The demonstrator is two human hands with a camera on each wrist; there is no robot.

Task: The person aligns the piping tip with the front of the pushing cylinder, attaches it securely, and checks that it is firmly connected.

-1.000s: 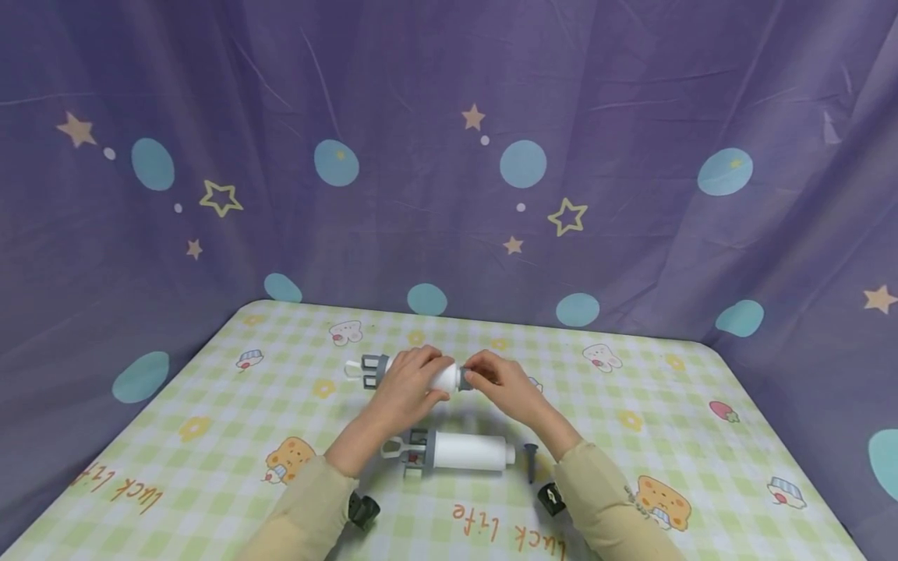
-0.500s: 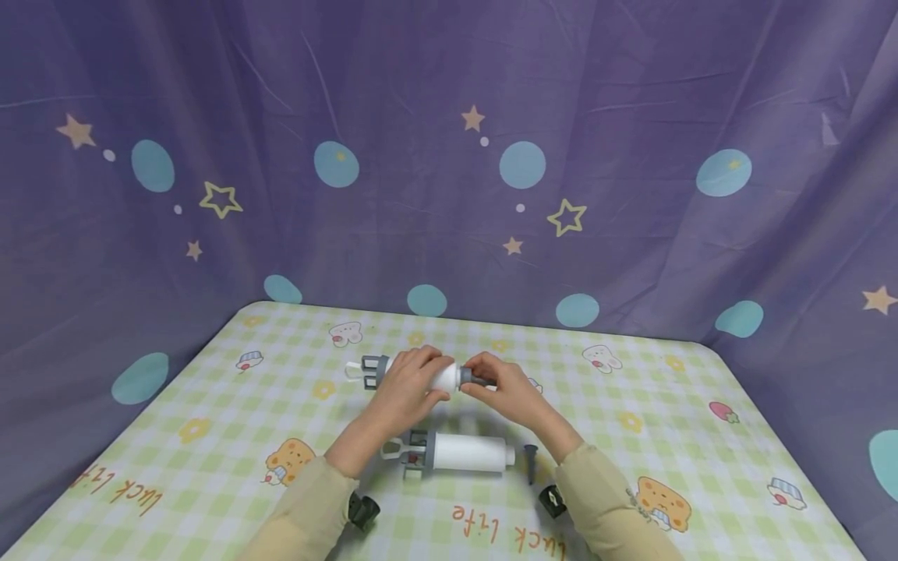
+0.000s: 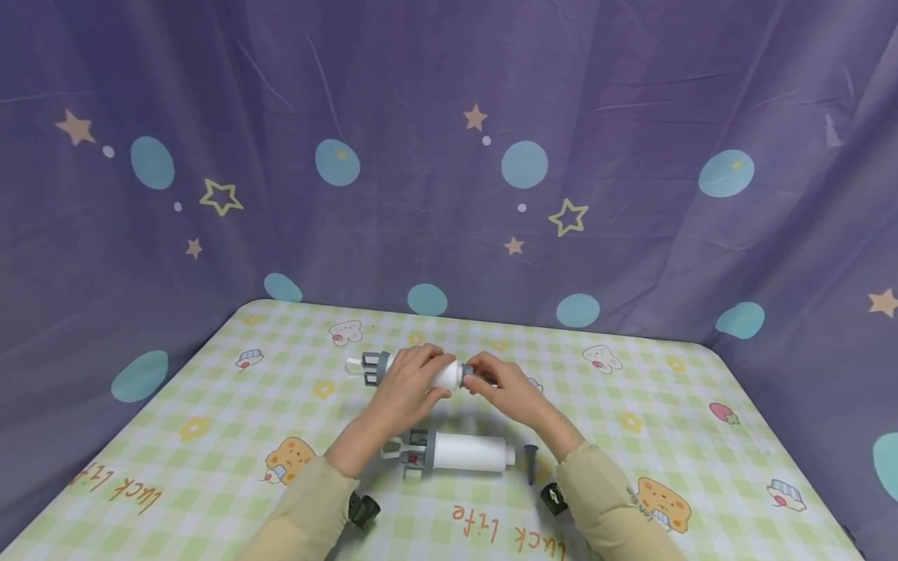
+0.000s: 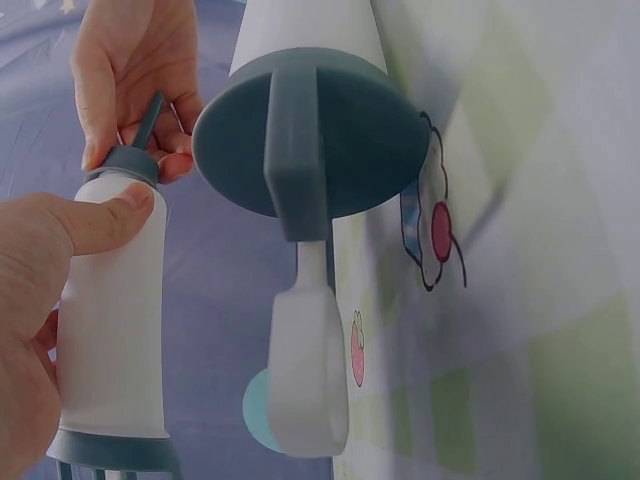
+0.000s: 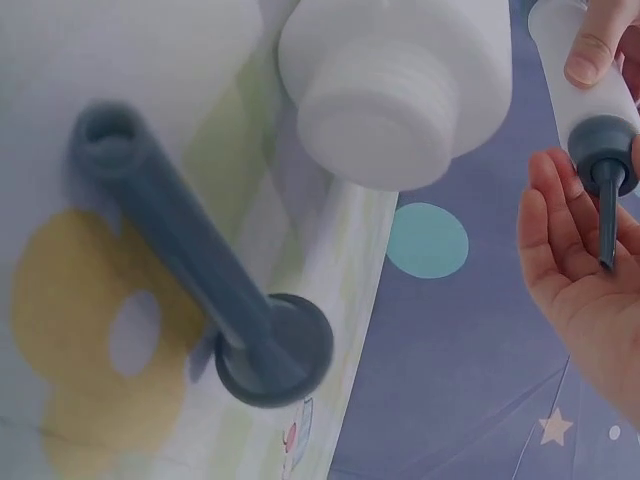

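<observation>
White tube (image 3: 447,376) is held up above the desk (image 3: 701,421), lying roughly sideways, with a grey bracket (image 3: 372,369) and a pale loop (image 3: 353,367) at its left end. Of the two hands, the left hand (image 3: 412,383) is wrapped round the barrel, its thumb laid along the side near the right end; the right hand (image 3: 510,387) pinches the wide base of a grey nozzle (image 5: 607,205) between thumb and fingers at that end, the thin stem pointing toward the palm. Whether the base is fully seated cannot be told. Nearer the person, a second white tube (image 3: 470,452) lies on the checked cloth, its white neck exposed, and a loose nozzle (image 3: 531,461) lies just beside that neck, flared end away from the person. Behind hangs a purple curtain (image 3: 421,93).
</observation>
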